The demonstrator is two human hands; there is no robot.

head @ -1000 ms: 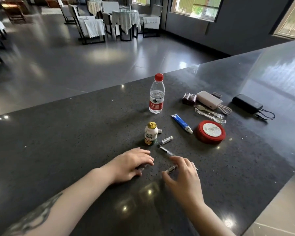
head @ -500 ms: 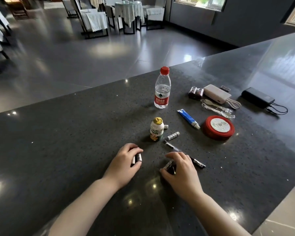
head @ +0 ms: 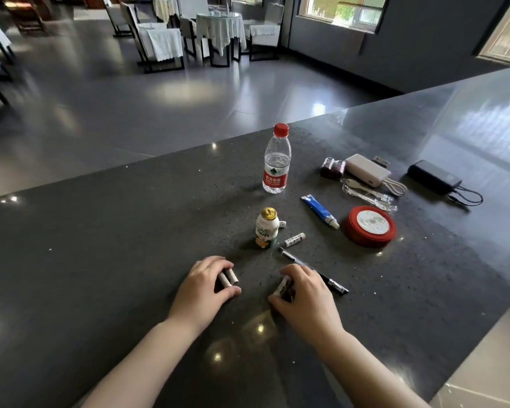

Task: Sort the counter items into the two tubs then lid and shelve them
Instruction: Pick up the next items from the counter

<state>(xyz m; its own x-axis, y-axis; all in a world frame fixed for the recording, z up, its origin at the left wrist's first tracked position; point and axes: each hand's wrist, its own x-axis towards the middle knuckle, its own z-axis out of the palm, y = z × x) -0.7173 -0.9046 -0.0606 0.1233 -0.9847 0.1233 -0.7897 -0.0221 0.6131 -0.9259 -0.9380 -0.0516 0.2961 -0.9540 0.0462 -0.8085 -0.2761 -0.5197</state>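
Grey batteries [head: 228, 278] pinched in my left hand [head: 202, 285], axes pointing away; right hand [head: 305, 293] pinches another battery [head: 283, 285], pen [head: 312, 269] just beyond.

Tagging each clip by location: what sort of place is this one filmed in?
Most likely a restaurant or dining hall, seen from behind a dark stone counter. Beyond it stand a table draped in a white cloth and chairs with white covers on a polished tiled floor.
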